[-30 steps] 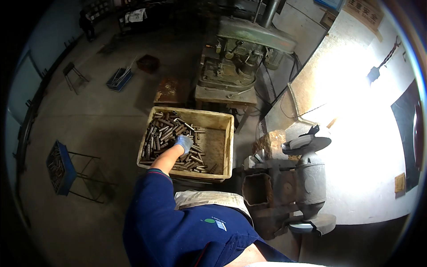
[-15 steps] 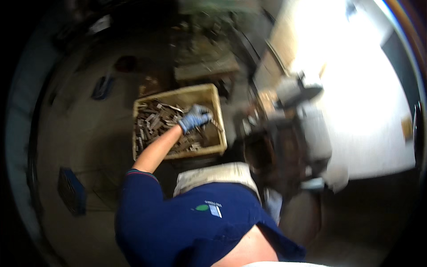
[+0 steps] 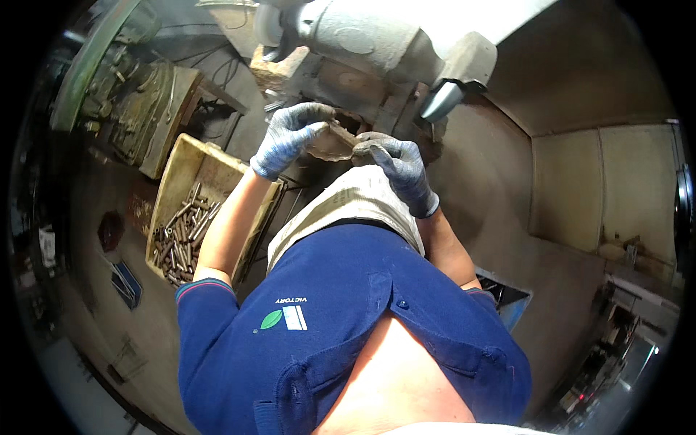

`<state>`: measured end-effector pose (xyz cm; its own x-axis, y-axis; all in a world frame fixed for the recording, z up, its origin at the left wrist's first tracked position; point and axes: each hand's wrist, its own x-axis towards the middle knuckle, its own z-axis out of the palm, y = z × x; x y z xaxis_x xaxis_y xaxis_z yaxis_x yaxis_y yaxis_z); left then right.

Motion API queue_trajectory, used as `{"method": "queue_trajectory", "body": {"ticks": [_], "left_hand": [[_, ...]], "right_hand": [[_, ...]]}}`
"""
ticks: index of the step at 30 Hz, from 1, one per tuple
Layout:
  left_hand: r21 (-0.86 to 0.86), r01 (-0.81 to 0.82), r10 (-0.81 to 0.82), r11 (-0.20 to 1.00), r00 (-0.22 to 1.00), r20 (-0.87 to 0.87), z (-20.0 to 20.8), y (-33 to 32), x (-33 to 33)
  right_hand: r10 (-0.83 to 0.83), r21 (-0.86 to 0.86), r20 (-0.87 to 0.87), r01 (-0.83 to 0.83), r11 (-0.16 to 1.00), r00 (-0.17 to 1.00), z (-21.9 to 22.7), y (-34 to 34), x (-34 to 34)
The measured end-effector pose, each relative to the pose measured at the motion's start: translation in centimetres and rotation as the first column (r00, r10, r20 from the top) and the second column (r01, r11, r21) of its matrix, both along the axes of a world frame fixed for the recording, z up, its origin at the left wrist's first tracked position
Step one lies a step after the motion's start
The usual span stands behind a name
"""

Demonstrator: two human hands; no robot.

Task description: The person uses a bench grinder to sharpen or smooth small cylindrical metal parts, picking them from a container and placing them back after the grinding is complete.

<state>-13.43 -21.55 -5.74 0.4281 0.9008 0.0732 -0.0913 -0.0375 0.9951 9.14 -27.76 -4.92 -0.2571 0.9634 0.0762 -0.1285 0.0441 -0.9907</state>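
Between my two gloved hands is a short, dull brown metal bar [image 3: 343,133], held in front of my waist. My left hand [image 3: 284,138] pinches its left end between thumb and fingers. The fingers of my right hand [image 3: 400,170] close on its right end. Both gloves are blue-grey and darkened at the fingertips. Just beyond the bar stands a grey machine [image 3: 362,32] with a rounded body, resembling a bench grinder. By my left forearm, a yellowish tub [image 3: 168,181] holds several loose metal pieces [image 3: 187,235].
A worn machine on a table [image 3: 156,109] stands at the far left. A blue-framed object [image 3: 126,284] lies on the floor left of the tub. Pale panels [image 3: 602,192] line the right side, and a dark, blue-edged crate [image 3: 507,297] sits behind my right elbow.
My left hand has come out of the tub and now holds a metal bar. My right hand has come into view on it. The view has swung right, toward the grey machine.
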Motion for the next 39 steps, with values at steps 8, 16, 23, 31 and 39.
{"method": "queue_trajectory", "body": {"ticks": [8,16,23,31,39], "left_hand": [[-0.510,0.168,0.044,0.843,0.925,0.378,-2.3,-0.7,7.3],[-0.468,0.375,-0.142,0.800,0.877,0.459,-3.8,0.2,8.9],[-0.496,0.429,-0.326,0.755,0.902,0.284,-2.0,-0.4,10.1],[-0.552,0.397,-0.400,0.733,0.908,0.123,-1.5,0.4,11.0],[-0.488,0.284,-0.149,0.825,0.943,0.297,-5.1,2.1,10.1]], "right_hand": [[-0.509,0.571,0.456,0.199,0.796,0.730,1.0,-2.2,-0.4],[-0.437,0.496,0.495,0.169,0.852,0.751,1.5,-4.0,1.6],[-0.582,0.534,0.429,0.325,0.780,0.691,1.5,-4.1,3.5],[-0.550,0.342,0.274,0.455,0.822,0.789,-1.8,-4.6,3.8],[-0.739,0.450,0.175,0.614,0.648,0.651,-3.1,-4.3,5.6]]}}
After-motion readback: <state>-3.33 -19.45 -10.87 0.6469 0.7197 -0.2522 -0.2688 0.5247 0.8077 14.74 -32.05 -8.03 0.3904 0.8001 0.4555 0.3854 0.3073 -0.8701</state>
